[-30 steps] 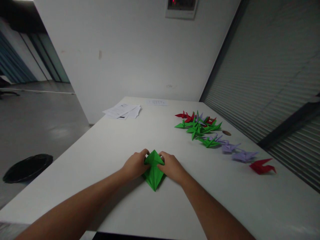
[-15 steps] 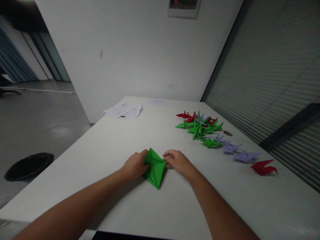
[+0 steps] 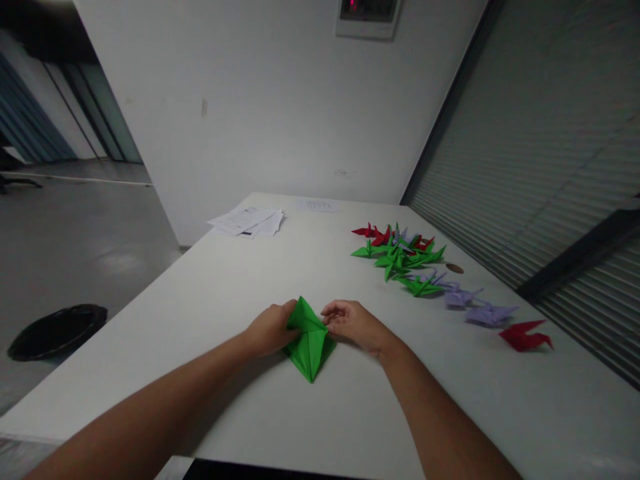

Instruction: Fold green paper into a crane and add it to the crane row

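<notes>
A partly folded sheet of green origami paper (image 3: pixel 310 350) lies on the white table in front of me, its creased layers lifted and its point toward me. My left hand (image 3: pixel 271 330) is closed on its left edge, thumb on top and fingers behind. At the right corner, my right hand (image 3: pixel 353 325) has its fingers curled, thumb and fingertips at the paper's raised edge. Its fingertips are partly hidden from view.
Several folded cranes lie to the right: a green crane (image 3: pixel 421 287), a purple crane (image 3: pixel 490 314) and a red crane (image 3: pixel 525 335) among them. Loose printed sheets (image 3: pixel 249 220) rest at the back left. A black bin (image 3: pixel 57 331) stands left of the table (image 3: pixel 240 407).
My right hand has moved slightly left, bringing the upper right edge of the green paper inward. More of the lower right flap shows. My left hand keeps its hold.
</notes>
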Demonstrator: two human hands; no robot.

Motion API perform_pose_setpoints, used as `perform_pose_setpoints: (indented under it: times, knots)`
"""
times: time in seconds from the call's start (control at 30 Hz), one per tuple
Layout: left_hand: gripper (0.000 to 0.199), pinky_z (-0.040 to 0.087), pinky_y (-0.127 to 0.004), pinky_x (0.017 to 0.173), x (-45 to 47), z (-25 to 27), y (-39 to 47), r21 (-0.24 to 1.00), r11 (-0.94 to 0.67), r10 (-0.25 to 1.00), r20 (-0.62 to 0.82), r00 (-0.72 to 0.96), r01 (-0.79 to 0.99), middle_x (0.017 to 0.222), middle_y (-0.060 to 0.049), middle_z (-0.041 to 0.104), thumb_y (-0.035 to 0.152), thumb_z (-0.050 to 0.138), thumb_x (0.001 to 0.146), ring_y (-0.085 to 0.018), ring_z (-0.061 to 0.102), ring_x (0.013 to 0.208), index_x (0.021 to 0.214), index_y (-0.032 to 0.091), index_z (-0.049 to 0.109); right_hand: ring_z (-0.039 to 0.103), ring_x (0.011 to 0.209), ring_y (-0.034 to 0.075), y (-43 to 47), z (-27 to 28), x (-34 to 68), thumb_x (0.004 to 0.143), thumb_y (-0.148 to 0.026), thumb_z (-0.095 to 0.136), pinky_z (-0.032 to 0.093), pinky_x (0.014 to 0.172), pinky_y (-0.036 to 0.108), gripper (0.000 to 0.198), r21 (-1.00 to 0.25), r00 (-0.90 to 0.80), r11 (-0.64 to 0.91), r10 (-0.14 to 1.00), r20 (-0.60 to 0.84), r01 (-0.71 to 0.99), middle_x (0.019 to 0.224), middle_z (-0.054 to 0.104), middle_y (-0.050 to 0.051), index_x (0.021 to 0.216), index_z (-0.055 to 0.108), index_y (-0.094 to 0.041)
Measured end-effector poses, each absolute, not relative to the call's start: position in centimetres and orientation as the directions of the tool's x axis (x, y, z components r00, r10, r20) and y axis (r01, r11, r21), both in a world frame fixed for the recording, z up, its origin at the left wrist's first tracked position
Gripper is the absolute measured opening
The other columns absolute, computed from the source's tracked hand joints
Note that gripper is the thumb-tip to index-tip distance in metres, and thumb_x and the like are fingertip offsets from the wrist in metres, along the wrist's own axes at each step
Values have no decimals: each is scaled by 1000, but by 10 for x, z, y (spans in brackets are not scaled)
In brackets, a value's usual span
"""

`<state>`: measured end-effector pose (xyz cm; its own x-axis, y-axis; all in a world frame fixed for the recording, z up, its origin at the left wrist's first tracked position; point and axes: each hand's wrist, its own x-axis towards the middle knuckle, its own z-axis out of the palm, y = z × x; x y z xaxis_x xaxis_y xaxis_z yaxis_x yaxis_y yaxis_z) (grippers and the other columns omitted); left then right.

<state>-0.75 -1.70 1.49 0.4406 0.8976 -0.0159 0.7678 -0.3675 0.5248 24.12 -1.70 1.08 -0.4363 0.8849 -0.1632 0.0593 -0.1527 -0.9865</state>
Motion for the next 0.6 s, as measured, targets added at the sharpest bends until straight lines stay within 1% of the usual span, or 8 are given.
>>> perform_pose_setpoints:
  times: [0.1, 0.2, 0.33, 0.4, 0.5, 0.6]
  knots:
    - [23, 37, -27, 58, -8, 16, -17, 519, -364, 898, -24, 439, 774, 79, -3, 70, 25, 68, 80, -21, 67, 71, 100, 21, 57, 61, 68, 11, -17, 9, 244, 66, -25, 86, 45, 64, 24, 39, -986, -482, -150, 861, -164, 67, 92, 72, 4, 100, 68, -15]
    - [25, 38, -27, 59, -8, 18, -17, 514, -355, 898, -43, 437, 781, 80, -3, 70, 25, 69, 79, -21, 66, 72, 101, 21, 58, 63, 72, 12, -17, 7, 245, 65, -25, 88, 48, 67, 25, 42, -985, -510, -154, 843, -170, 73, 98, 71, 5, 101, 69, -15]
    - [32, 39, -27, 61, -8, 19, -18, 538, -361, 891, -43, 452, 762, 82, -2, 72, 27, 70, 80, -21, 66, 73, 109, 21, 60, 63, 71, 11, -18, 7, 245, 63, -23, 89, 49, 67, 25, 43, -984, -538, -157, 824, -176, 82, 95, 71, 3, 100, 69, -15]
    - [36, 40, -28, 62, -8, 19, -18, 549, -362, 891, -33, 452, 754, 83, -3, 73, 32, 70, 82, -22, 67, 73, 115, 21, 61, 64, 72, 12, -19, 7, 245, 64, -23, 89, 50, 68, 24, 43, -982, -559, -175, 808, -185, 73, 93, 71, 3, 101, 69, -15]
    - [42, 41, -28, 62, -7, 17, -17, 580, -348, 898, -20, 440, 736, 87, -5, 75, 44, 70, 86, -22, 68, 76, 121, 21, 61, 67, 78, 15, -21, 7, 244, 66, -21, 88, 52, 71, 26, 42, -978, -581, -200, 789, -199, 63, 94, 72, 4, 103, 69, -15]
    - [47, 40, -28, 61, -4, 16, -16, 562, -316, 919, -19, 393, 765, 85, -5, 75, 54, 72, 83, -23, 68, 75, 116, 22, 65, 70, 82, 18, -21, 7, 242, 69, -20, 85, 54, 71, 28, 41, -977, -603, -193, 771, -205, 85, 98, 74, 7, 107, 69, -15]
